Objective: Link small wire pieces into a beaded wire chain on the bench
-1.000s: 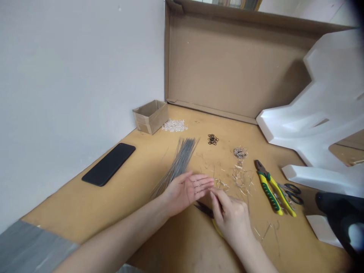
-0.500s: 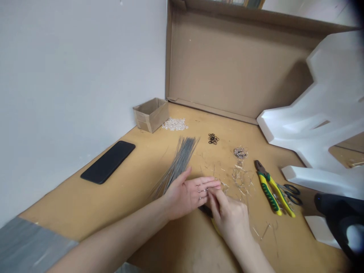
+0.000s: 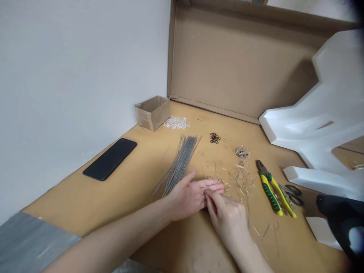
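Note:
My left hand (image 3: 189, 198) is palm up with its fingers stretched flat. Tiny shiny bits, too small to name, lie across those fingers. Over them my right hand (image 3: 227, 212) is closed in a pinch, its fingertips at the left hand's fingers; whatever it pinches is hidden. Behind the left wrist lies a bundle of thin grey wires (image 3: 182, 159). Loose cut wire pieces (image 3: 243, 178) are scattered beyond the fingertips, near a small pile of bent wire bits (image 3: 242, 152).
Pliers (image 3: 272, 189) with yellow-green handles and black-handled scissors (image 3: 294, 193) lie at right, beside white moulded pieces (image 3: 301, 125). Black rings (image 3: 215, 138), clear small pieces (image 3: 176, 122), a small cardboard box (image 3: 152, 113) and a phone (image 3: 110, 159) lie farther back. A large cardboard panel (image 3: 241, 60) stands behind.
My right hand's pinch has shifted slightly left along my left hand's fingers. The yellow handle seen beneath the hands before is now hidden. The view has moved slightly.

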`<state>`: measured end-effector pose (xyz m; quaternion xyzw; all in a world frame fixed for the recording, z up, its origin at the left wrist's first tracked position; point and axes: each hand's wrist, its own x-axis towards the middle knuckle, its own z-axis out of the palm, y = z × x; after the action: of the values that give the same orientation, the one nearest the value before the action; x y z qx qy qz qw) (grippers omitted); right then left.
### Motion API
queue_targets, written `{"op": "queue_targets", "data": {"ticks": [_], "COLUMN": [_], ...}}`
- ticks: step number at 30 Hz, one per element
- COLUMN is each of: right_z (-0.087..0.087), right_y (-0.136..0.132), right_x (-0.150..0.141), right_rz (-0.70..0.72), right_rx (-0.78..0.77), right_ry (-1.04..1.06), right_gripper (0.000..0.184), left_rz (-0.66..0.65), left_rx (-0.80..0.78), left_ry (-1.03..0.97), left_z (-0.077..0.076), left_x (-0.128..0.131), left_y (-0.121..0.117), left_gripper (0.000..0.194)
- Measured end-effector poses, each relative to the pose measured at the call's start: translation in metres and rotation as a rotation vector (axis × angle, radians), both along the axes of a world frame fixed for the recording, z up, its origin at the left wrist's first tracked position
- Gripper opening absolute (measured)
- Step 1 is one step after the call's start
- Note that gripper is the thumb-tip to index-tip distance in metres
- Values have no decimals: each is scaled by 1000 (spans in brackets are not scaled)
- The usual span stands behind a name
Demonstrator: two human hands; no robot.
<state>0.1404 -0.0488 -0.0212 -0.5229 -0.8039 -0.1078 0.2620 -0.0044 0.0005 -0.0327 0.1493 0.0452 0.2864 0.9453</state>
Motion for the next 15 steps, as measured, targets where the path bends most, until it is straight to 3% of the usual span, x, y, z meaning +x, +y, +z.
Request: {"op": "queue_targets", "data": {"ticks": [15], "right_z": [3], "right_y": [0], "right_x": [0], "right_rz": [6], "right_rx": [6], "right_ry": [-28], "right_gripper": [32], "left_rz": [15], "left_rx": [83], "left_ry": [32], "left_z": [-3], "left_x": [1], "left_y": [-1], "left_gripper": [67]}}
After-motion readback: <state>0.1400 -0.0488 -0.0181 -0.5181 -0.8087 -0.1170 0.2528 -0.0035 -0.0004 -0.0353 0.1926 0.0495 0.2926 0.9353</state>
